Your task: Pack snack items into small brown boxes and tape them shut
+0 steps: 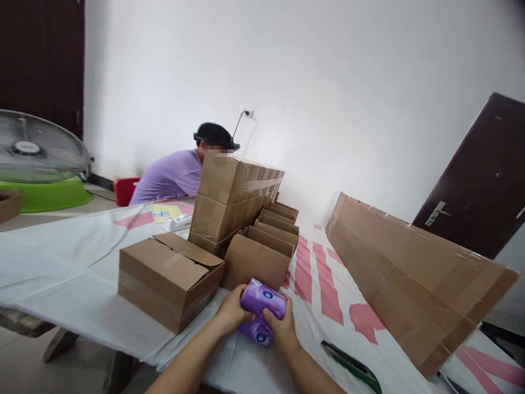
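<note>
Between my two hands is a purple plastic-wrapped pack (268, 296) with round blue logos; it looks like soft tissue rolls in two parts, one above the other. My left hand (233, 312) grips its left side, and my right hand (284, 325) holds the right side with the thumb across the front. Just beyond the pack stands an open cardboard box (256, 261), first in a row of open boxes (279, 221). To the left of my left hand sits another cardboard box (164, 279), its top flaps partly closed.
Stacked cardboard boxes (221, 213) form a wall along the row. Behind them a person in a purple shirt (168, 175) sits leaning forward. A long cardboard panel (410, 273) stands at the right. A green-handled tool (353, 366) lies on the cloth-covered table (61, 262). A fan (36, 146) is far left.
</note>
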`<state>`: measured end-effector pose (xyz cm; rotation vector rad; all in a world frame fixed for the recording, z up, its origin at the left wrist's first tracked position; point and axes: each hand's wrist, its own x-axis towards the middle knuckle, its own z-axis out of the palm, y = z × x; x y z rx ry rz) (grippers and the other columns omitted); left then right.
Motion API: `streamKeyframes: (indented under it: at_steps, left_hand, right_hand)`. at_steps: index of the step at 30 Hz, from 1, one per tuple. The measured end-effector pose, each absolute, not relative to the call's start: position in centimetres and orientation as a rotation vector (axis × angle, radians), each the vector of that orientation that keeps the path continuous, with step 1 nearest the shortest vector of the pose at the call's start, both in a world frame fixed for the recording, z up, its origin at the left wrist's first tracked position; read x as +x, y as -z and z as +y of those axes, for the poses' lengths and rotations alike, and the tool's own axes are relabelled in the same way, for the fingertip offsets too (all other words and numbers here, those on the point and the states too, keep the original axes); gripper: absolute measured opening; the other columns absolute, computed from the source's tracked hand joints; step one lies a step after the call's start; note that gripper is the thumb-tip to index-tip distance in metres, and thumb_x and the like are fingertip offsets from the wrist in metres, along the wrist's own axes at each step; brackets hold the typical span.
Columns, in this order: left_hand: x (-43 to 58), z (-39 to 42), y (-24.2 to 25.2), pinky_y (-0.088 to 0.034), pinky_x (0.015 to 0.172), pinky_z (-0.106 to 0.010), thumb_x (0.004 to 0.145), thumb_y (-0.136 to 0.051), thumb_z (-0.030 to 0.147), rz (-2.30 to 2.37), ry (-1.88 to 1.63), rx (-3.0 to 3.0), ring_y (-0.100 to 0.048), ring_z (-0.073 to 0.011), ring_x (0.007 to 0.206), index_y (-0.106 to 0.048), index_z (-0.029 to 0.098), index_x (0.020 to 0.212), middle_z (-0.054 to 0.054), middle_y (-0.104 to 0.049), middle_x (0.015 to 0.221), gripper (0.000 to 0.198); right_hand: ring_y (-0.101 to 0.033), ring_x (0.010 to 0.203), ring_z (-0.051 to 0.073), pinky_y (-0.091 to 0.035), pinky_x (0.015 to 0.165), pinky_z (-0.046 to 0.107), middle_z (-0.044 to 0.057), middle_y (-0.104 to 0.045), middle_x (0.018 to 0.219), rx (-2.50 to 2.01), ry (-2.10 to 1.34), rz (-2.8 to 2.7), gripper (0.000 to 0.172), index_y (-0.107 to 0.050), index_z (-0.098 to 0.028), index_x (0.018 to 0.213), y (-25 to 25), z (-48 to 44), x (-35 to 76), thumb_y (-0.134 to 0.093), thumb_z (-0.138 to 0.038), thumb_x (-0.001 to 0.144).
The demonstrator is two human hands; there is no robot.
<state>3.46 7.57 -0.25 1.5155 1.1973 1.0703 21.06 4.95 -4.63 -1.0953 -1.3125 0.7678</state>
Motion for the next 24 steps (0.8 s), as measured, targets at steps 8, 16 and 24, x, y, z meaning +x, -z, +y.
streamKeyframes:
  at_steps: [8, 16, 24]
  left_hand:
    - [2.8, 4.9, -2.2, -0.035, 0.108, -0.041, 0.065, -0.052, -0.004, 1.871, -1.086, 1.811, -0.037, -0.0287, 0.136, -0.032, 0.016, 0.144, -0.016, -0.036, 0.148, 0.083]
    - [3.9, 3.2, -2.6, -0.046, 0.089, -0.047, 0.071, -0.061, 0.007, 2.083, -0.561, 2.112, -0.05, -0.0406, 0.121, -0.036, 0.024, 0.144, -0.015, -0.013, 0.159, 0.079]
    - [4.0, 5.1, -2.0, -0.05, 0.086, -0.04, 0.072, -0.059, 0.004, 1.977, -0.553, 2.078, -0.062, -0.0319, 0.107, -0.028, 0.02, 0.147, -0.019, -0.002, 0.159, 0.082]
  right_hand:
    - [-0.061, 0.092, 0.027, -0.051, 0.077, 0.038, 0.012, -0.061, 0.116, -1.191, -0.609, -1.35, 0.079, -0.048, -0.019, 0.125, 7.6, 4.8, 20.2, -0.079, -0.051, 0.06]
    - [-0.058, 0.081, 0.019, -0.047, 0.071, 0.03, 0.005, -0.062, 0.095, -1.145, -0.588, -1.561, 0.032, -0.058, -0.019, 0.101, 6.8, 3.8, 20.1, -0.063, -0.044, 0.082]
    - [-0.057, 0.075, 0.018, -0.045, 0.069, 0.029, 0.004, -0.059, 0.086, -1.197, -0.656, -1.599, 0.028, -0.056, -0.02, 0.095, 6.0, 3.6, 19.9, -0.047, -0.046, 0.091]
